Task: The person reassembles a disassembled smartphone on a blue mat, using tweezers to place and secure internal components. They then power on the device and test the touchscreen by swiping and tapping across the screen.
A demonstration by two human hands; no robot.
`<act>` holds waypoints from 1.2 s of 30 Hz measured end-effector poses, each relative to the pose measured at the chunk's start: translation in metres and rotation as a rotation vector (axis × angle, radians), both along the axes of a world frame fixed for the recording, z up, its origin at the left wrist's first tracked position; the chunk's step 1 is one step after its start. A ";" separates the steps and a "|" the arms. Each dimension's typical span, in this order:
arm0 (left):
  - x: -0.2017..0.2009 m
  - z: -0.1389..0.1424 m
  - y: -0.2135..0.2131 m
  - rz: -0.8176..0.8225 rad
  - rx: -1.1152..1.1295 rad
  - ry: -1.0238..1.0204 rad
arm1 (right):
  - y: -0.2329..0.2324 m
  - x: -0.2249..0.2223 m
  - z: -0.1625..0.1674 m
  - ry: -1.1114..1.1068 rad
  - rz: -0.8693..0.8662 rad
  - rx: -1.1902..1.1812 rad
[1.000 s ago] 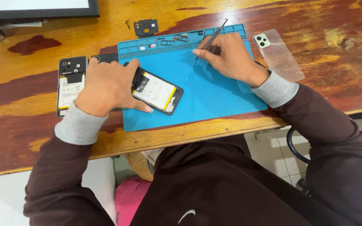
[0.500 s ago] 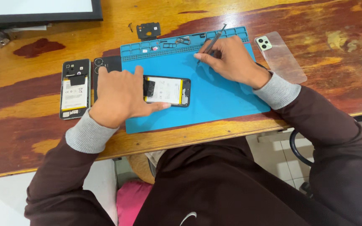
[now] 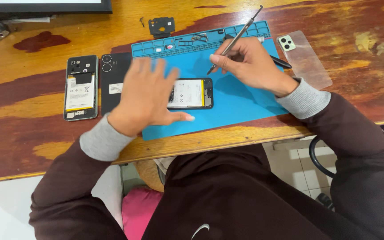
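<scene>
The left hand (image 3: pixel 145 98) is spreading its fingers flat, holding nothing, half over the opened black phone (image 3: pixel 191 94) lying on the blue rubber mat (image 3: pixel 241 102). The right hand (image 3: pixel 250 64) is pinching a thin metal tool (image 3: pixel 234 41) above it, probably needing careful aim to poke inside.

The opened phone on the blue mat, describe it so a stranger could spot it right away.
On the wooden table lies a blue work mat. The opened phone lies sideways at its middle, beside the left hand. The other opened phone lies upright off the mat.
</scene>
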State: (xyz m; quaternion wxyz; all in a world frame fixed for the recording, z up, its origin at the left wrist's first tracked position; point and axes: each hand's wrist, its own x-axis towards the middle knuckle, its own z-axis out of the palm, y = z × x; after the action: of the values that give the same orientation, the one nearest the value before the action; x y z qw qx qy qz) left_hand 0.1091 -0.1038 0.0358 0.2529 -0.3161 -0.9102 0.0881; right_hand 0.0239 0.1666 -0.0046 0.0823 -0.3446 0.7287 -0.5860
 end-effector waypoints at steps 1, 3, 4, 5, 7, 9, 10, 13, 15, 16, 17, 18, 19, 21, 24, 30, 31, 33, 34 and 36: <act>-0.004 -0.002 0.000 -0.097 0.031 -0.125 | 0.000 0.000 0.000 0.007 -0.020 0.016; -0.014 -0.006 -0.001 -0.284 0.097 -0.376 | 0.001 0.000 0.000 0.019 -0.053 0.052; -0.015 -0.009 -0.002 -0.293 0.114 -0.381 | 0.001 0.000 -0.001 0.022 -0.051 0.042; -0.018 -0.011 -0.003 -0.304 0.130 -0.382 | 0.002 0.000 0.000 0.028 -0.049 0.030; -0.020 -0.014 -0.004 -0.306 0.153 -0.395 | 0.003 -0.001 -0.001 0.027 -0.044 0.012; -0.021 -0.015 -0.003 -0.289 0.168 -0.416 | 0.004 -0.002 -0.004 0.015 -0.037 -0.002; -0.021 -0.015 -0.002 -0.266 0.166 -0.413 | 0.004 -0.003 -0.006 0.007 -0.037 -0.020; -0.019 -0.017 0.002 -0.204 0.165 -0.416 | -0.001 -0.004 -0.016 -0.022 -0.028 -0.087; -0.018 -0.017 0.003 -0.185 0.163 -0.425 | -0.005 -0.003 -0.026 -0.036 -0.020 -0.148; -0.017 -0.018 0.003 -0.178 0.164 -0.413 | -0.006 -0.002 -0.030 -0.062 -0.038 -0.166; -0.017 -0.018 0.003 -0.173 0.165 -0.400 | -0.008 -0.001 -0.034 -0.087 -0.056 -0.184; -0.017 -0.019 0.003 -0.167 0.165 -0.387 | -0.009 -0.001 -0.038 -0.111 -0.075 -0.202; -0.018 -0.019 0.002 -0.184 0.168 -0.364 | -0.009 -0.001 -0.040 -0.121 -0.086 -0.213; -0.020 -0.020 0.001 -0.210 0.179 -0.322 | -0.009 0.001 -0.044 -0.147 -0.101 -0.234; -0.023 -0.021 -0.001 -0.112 0.159 -0.523 | -0.011 0.005 -0.047 -0.162 -0.088 -0.312; -0.026 -0.016 -0.007 -0.086 0.175 -0.579 | -0.020 0.014 -0.050 -0.233 -0.122 -0.396; -0.028 -0.015 -0.007 -0.106 0.174 -0.571 | -0.021 0.016 -0.050 -0.238 -0.131 -0.396; -0.030 -0.013 -0.009 -0.132 0.175 -0.549 | -0.023 0.016 -0.049 -0.246 -0.132 -0.397; -0.030 -0.012 -0.009 -0.127 0.170 -0.552 | -0.024 0.015 -0.047 -0.252 -0.116 -0.391; -0.029 -0.011 -0.008 -0.120 0.159 -0.567 | -0.023 0.015 -0.045 -0.272 -0.088 -0.383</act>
State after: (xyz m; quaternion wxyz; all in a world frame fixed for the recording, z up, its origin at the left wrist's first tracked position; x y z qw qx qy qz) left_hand 0.0804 -0.1115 0.0243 0.0173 -0.3606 -0.9282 -0.0901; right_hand 0.0386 0.1431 -0.0491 0.0871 -0.2398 0.6010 -0.7574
